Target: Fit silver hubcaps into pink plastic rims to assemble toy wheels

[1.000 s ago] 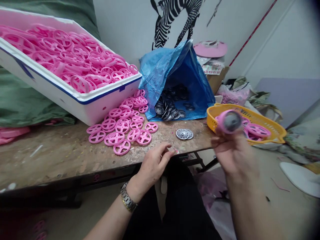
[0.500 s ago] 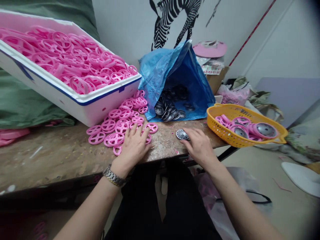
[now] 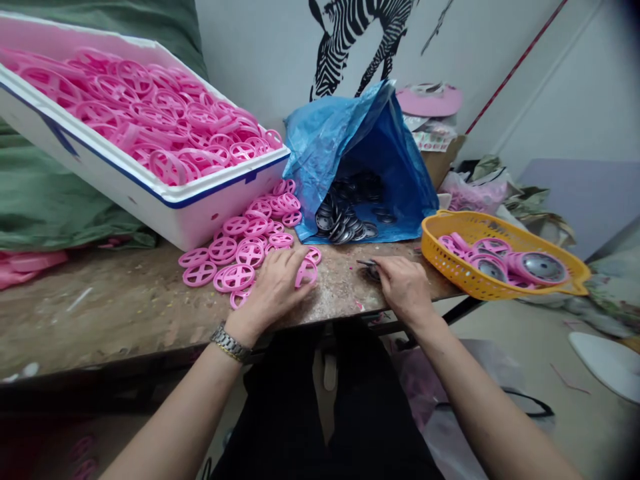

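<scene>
My left hand (image 3: pixel 280 285) is closed on a pink plastic wheel ring (image 3: pixel 307 272), which stands tilted between thumb and fingers. Around that hand lies a loose heap of similar pink rings (image 3: pixel 237 278), spread over the worn wooden table (image 3: pixel 130 313). A short way to the right, my right hand (image 3: pixel 407 287) pinches a grey wheel disc (image 3: pixel 369 264) by its edge, just above the tabletop. The disc is seen nearly edge-on, with a dark shape beneath it that I cannot make out. My fingers hide part of both pieces.
A white foam box (image 3: pixel 220 207) full of pink rings stands at the left. Behind the hands, a blue plastic bag (image 3: pixel 320 143) gapes open with dark discs (image 3: pixel 343 223) inside. At the right, a yellow basket (image 3: pixel 460 270) holds pink wheels, some with grey centres.
My left hand has closed and raised a pink ring onto its edge. The right hand has tipped up the grey disc, which lay flat before. The view has shifted slightly.
</scene>
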`<state>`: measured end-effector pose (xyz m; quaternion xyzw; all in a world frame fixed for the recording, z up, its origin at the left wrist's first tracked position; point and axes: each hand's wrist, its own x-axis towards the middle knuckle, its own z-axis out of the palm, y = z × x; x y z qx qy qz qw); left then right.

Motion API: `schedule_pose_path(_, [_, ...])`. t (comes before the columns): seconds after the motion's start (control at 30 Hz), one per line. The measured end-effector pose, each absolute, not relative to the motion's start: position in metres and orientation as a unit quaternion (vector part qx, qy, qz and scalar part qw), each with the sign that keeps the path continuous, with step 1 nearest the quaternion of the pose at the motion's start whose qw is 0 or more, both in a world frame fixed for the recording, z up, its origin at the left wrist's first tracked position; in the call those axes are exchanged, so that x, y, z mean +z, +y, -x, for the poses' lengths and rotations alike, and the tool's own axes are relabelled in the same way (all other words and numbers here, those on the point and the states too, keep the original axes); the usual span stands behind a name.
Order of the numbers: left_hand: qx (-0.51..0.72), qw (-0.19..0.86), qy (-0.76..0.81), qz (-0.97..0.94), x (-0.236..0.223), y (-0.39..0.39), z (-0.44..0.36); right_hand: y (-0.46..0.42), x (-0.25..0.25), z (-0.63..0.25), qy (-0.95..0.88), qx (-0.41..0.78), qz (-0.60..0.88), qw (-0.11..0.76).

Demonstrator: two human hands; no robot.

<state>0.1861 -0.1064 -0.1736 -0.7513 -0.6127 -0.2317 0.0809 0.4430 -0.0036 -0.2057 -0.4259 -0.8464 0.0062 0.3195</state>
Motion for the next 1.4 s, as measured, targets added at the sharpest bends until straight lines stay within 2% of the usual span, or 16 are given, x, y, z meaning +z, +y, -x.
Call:
schedule_pose_path(0.1, [-0.301,0.066,-0.573,0.760,-0.174,-0.111,-0.197,-0.008,-0.196,-0.442,-0.796,0.097,0.432,0.413])
schedule_pose_path(0.2, [-0.338,0.031,-0.555,0.759,-0.174,-0.119,-0.213,-0.021,-0.182,-0.438,-0.714,0.262,0.437,0.481])
schedule_pose_path(0.3, [-0.359,-0.019,-0.556,0.750,-0.174,-0.128,-0.230,-0.039,-0.170,-0.432,-0.656,0.407,0.416,0.481])
schedule_pose_path(0.4, [-0.368,-0.043,-0.554,0.746,-0.177,-0.134,-0.241,-0.055,-0.166,-0.428,-0.638,0.494,0.389,0.444])
schedule_pose_path(0.5, [-0.371,-0.041,-0.545,0.751,-0.182,-0.137,-0.247,-0.065,-0.172,-0.428,-0.639,0.527,0.386,0.406])
schedule_pose_path(0.7, [-0.368,0.009,-0.496,0.786,-0.187,-0.139,-0.252,-0.073,-0.190,-0.428,-0.703,0.492,0.385,0.338])
schedule_pose_path(0.9, [-0.370,-0.012,-0.462,0.806,-0.191,-0.141,-0.259,-0.079,-0.198,-0.423,-0.638,0.571,0.363,0.366])
schedule_pose_path(1.0, [-0.409,-0.102,-0.499,0.757,-0.190,-0.141,-0.261,-0.080,-0.199,-0.423,-0.584,0.613,0.371,0.380])
schedule_pose_path(1.1, [-0.441,-0.314,-0.556,0.630,-0.186,-0.143,-0.264,-0.082,-0.198,-0.425,-0.570,0.613,0.378,0.396])
schedule_pose_path(1.2, [-0.443,-0.507,-0.537,0.509,-0.183,-0.146,-0.268,-0.084,-0.198,-0.427,-0.574,0.609,0.373,0.401])
schedule_pose_path(1.27, [-0.459,-0.539,-0.520,0.478,-0.184,-0.148,-0.271,-0.086,-0.198,-0.427,-0.581,0.608,0.368,0.398])
schedule_pose_path(1.4, [-0.486,-0.513,-0.519,0.482,-0.187,-0.150,-0.275,-0.089,-0.195,-0.429,-0.601,0.607,0.354,0.381])
